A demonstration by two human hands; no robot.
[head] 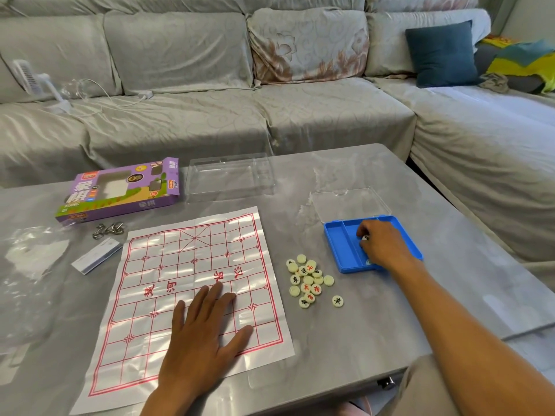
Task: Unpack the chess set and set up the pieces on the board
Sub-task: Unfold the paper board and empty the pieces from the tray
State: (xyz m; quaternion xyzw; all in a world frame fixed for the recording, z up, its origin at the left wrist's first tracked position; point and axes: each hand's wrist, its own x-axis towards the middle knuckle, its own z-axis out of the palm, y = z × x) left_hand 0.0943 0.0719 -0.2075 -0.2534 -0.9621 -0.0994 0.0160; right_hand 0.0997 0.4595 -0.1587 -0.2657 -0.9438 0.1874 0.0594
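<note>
A white sheet board (168,265) with a red grid lies flat on the grey table (345,340). My left hand (204,334) presses flat on its near half, fingers spread. Several cream round pieces (307,280) with red or black characters lie in a loose heap right of the board. Further right is a blue plastic tray (339,244) with a clear hinged lid (348,202) open behind it. My right hand (381,244) reaches into the tray, fingers curled round a small piece (364,238). Another piece shows under the hand's near edge.
A purple chess box (120,190) lies at the back left, a clear plastic insert (231,175) beside it. Metal ring puzzles (108,229), a small booklet (96,255) and a crumpled clear bag (33,250) sit left of the board. A grey sofa stands behind the table.
</note>
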